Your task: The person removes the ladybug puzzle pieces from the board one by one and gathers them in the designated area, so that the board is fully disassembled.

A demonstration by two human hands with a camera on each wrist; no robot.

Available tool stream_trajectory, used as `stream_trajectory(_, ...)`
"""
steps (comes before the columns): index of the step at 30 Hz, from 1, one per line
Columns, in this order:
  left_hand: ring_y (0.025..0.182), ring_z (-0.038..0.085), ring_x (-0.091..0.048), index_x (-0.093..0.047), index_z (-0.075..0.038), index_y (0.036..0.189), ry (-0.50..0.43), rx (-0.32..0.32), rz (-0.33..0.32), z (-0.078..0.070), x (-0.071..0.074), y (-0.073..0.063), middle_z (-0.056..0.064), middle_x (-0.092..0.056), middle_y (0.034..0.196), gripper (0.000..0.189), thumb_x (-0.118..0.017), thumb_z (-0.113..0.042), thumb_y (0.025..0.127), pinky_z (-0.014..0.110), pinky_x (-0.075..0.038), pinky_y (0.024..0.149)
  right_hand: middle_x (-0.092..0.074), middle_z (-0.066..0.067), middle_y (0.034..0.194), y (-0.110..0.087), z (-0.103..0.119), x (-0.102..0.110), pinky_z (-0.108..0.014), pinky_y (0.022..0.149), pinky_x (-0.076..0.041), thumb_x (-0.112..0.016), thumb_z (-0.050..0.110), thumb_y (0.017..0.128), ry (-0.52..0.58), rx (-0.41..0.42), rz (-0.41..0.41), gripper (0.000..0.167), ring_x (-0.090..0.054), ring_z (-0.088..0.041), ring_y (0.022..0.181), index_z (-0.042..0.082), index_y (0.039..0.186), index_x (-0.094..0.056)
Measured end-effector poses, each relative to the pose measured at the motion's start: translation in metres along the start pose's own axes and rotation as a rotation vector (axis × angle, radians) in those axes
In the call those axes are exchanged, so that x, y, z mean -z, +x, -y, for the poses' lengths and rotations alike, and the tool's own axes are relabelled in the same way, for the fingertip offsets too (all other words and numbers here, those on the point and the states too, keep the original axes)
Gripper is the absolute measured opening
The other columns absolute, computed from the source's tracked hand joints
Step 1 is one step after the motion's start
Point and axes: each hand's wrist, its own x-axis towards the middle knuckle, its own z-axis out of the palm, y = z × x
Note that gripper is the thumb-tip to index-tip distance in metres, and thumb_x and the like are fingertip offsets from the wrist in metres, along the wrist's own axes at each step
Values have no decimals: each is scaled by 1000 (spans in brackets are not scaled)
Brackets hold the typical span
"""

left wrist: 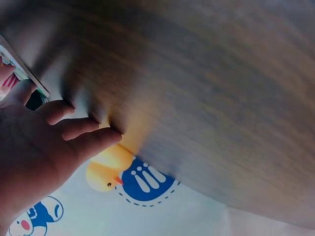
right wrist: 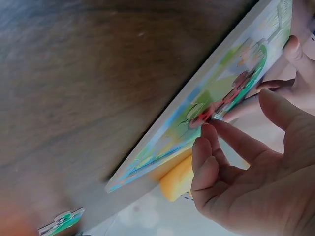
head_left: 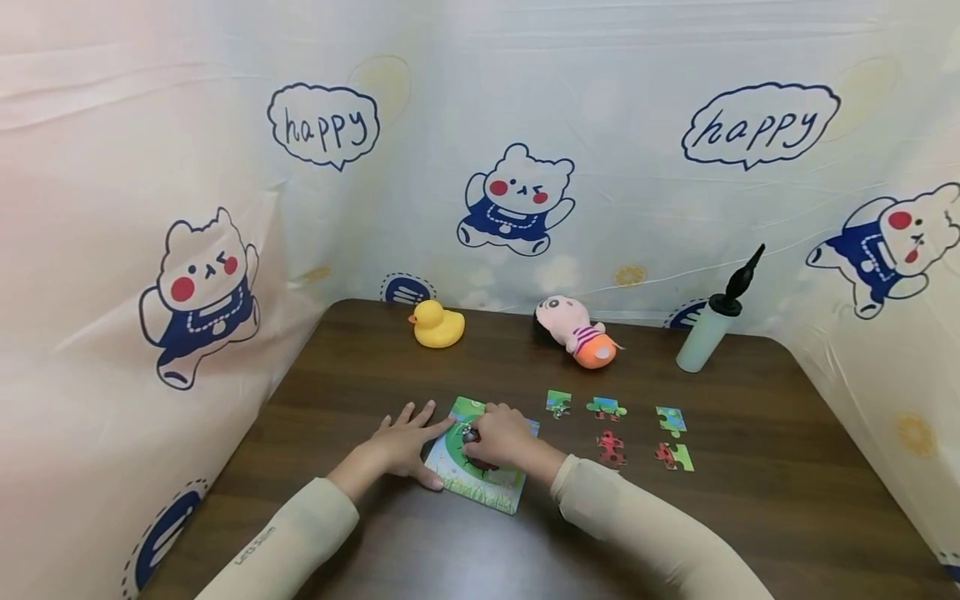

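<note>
A puzzle board (head_left: 483, 493) with a ladybug picture on a green leaf and grass along its near edge lies on the table. My left hand (head_left: 399, 446) rests at the board's left side with fingers spread, thumb near the lower left corner and index finger near the upper left edge. Over the middle of the board is my right hand (head_left: 504, 433). In the right wrist view, its index fingertip (right wrist: 212, 124) touches the red ladybug part, the thumb (right wrist: 278, 108) stands apart, and the other fingers are bent. No piece shows between thumb and index finger.
Several loose puzzle pieces lie right of the board, among them a red piece (head_left: 611, 448) and a green-and-red piece (head_left: 677, 456). Farther back are a yellow rubber duck (head_left: 438, 325), a plush doll (head_left: 576, 332) and a hand pump (head_left: 708, 333). A printed curtain (head_left: 420, 192) surrounds the table.
</note>
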Motion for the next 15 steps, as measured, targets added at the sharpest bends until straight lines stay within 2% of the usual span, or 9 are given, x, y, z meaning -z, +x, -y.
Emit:
stream_trajectory(5, 143, 41, -2, -26, -38, 148, 2, -4, -1, 2, -2, 2, 8, -9, 158, 104, -74, -65, 59, 67, -9, 106, -54, 3, 79, 1, 3, 0, -34, 65, -39, -64, 37, 85, 17, 28, -8, 17, -49, -19, 78, 21, 81, -68)
stream_trajectory(8, 143, 41, -2, -26, -38, 148, 4, -6, -3, 2, -2, 2, 8, -9, 158, 104, -74, -65, 59, 66, -9, 106, -51, 4, 73, 2, 5, -1, -32, 61, -39, -66, 33, 84, 21, 50, -18, 15, -49, -18, 75, 21, 74, -66)
stream_trajectory(11, 143, 40, -3, -27, -37, 148, 1, -3, -3, 2, -2, 0, 8, -9, 158, 103, -74, -64, 60, 66, -9, 106, -51, 3, 74, 4, 7, -1, -32, 61, -39, -67, 29, 83, 24, 53, -25, 11, -48, -17, 74, 19, 78, -69)
stream_trajectory(15, 143, 40, -3, -27, -36, 148, -4, 2, 1, 0, 0, -1, 8, -10, 158, 103, -74, -63, 61, 66, -9, 107, -56, 1, 85, 7, 8, -3, -35, 70, -43, -67, 23, 81, 70, 2, -60, 14, -49, -18, 78, 16, 92, -73)
